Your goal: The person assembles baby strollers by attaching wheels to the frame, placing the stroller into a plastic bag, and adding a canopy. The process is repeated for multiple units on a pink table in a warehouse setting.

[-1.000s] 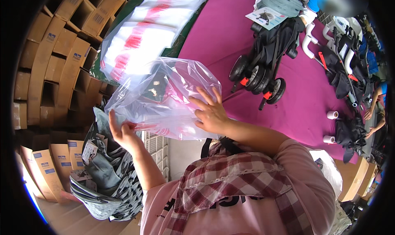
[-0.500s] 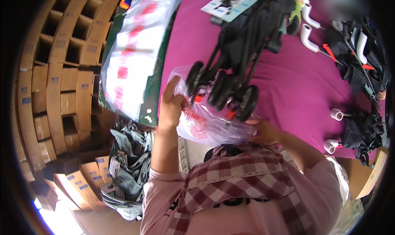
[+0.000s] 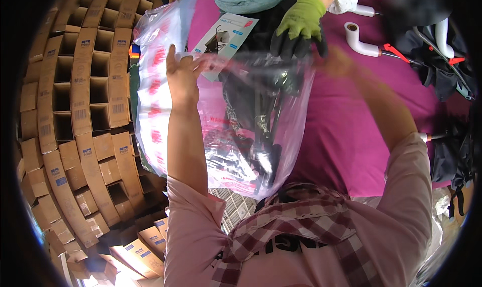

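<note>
A folded black stroller lies on the purple cloth, with its wheel end inside a clear plastic bag printed in red. My left hand grips the left side of the bag's mouth, fingers closed. On the opposite side of the mouth is my right hand, its fingers smeared by motion. Above the mouth, a co-worker's gloved hand, green with dark fingertips, is over the stroller's upper end. A printed card lies at that end, partly behind the bag's edge.
Purple cloth covers the table. On the right are other black folded frames and white foam-covered handles. A stack of flat red-printed plastic bags lies to the left, beside shelves of brown cardboard boxes.
Both my hands have moved away from me, drawing the bag up over the stroller's wheels and frame. The gloved hand has come nearer, over the stroller's upper end.
</note>
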{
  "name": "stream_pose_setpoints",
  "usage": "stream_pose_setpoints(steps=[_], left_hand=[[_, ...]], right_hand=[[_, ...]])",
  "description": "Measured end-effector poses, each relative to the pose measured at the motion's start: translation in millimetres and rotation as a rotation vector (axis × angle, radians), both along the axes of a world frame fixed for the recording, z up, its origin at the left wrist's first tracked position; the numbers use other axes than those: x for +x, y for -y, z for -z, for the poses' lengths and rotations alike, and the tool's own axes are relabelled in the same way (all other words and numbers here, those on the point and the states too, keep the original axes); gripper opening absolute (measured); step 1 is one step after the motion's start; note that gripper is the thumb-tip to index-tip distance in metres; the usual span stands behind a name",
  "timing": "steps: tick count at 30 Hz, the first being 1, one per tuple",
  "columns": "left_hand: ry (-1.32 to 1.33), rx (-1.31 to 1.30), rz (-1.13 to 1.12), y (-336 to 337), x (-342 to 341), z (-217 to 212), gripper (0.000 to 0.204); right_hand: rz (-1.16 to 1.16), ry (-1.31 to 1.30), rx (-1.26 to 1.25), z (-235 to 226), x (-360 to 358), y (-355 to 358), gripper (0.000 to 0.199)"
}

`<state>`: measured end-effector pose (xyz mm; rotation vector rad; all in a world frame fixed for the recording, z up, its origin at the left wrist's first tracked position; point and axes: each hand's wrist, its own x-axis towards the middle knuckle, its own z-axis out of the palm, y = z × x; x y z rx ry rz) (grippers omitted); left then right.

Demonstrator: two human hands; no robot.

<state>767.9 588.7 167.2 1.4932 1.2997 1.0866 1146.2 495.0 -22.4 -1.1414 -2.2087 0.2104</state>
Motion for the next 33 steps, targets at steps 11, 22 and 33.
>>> stream_pose_setpoints(steps=[11,22,33], left_hand=[[-0.316,0.187,0.011,145,-43,-16,0.057],[-0.029,0.227,0.093,211,-98,-31,0.057],[-0.068,0.225,0.087,231,-134,-26,0.042]], right_hand=[[0.627,-1.186,-0.837,69,-145,162,0.045],[0.287,-0.558,-0.833,-74,-236,158,0.051],[1.536,-0.023,-0.128,-42,8,368,0.011]])
